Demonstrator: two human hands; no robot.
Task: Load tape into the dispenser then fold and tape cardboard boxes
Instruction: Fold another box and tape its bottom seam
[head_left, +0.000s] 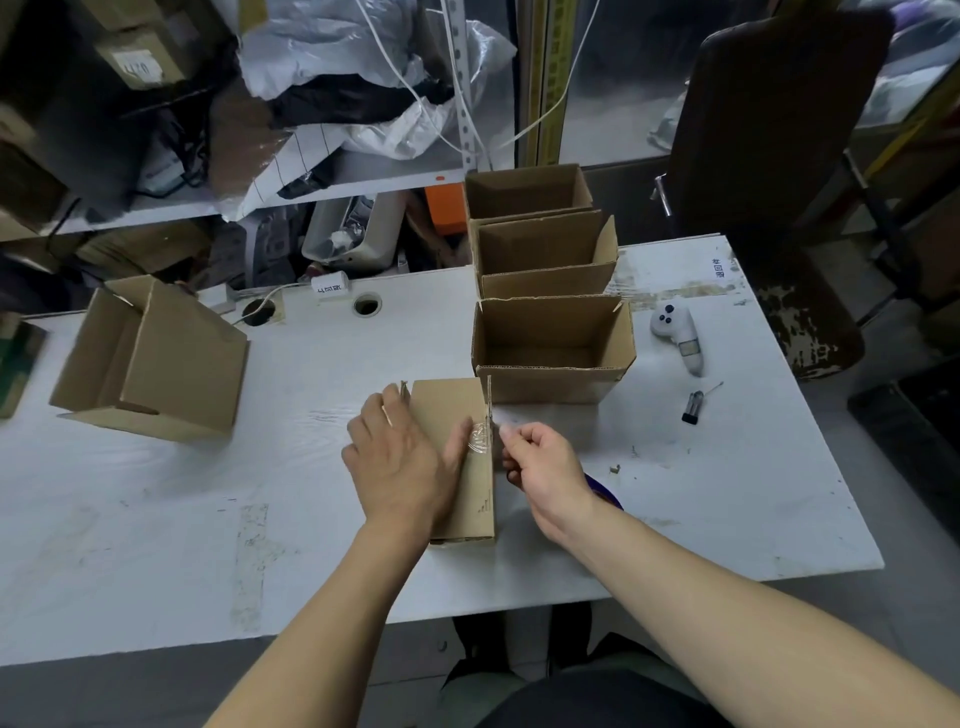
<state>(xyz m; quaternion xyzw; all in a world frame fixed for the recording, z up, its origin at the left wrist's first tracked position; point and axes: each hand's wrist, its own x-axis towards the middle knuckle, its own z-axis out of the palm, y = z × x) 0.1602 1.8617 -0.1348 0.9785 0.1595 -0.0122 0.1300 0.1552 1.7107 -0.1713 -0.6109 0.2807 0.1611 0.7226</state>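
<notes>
The left hand (402, 462) lies flat with straight fingers on the folded cardboard box (457, 457) at the table's near centre, its thumb pressing a crinkled patch of clear tape (479, 435) near the box's right edge. At its three o'clock the right hand (540, 462) is curled, fingertips pinching what looks like the tape's loose end just beside that edge; a dark purple object (605, 491), perhaps the dispenser, shows under its wrist, mostly hidden. The box should be light and stiff but easily dented, best held by flat pressure over the seam, while the tape is thin, clingy and apt to wrinkle, so I would keep it taut by its end. At twelve o'clock three open boxes (550, 338) stand in a row; at nine o'clock another open box (156, 358) lies tipped. At two o'clock rests a white handheld device (678, 332). Small print on the box and a tag (331, 286) by the table (156, 519) holes are illegible; a far box label seems to read "470".
</notes>
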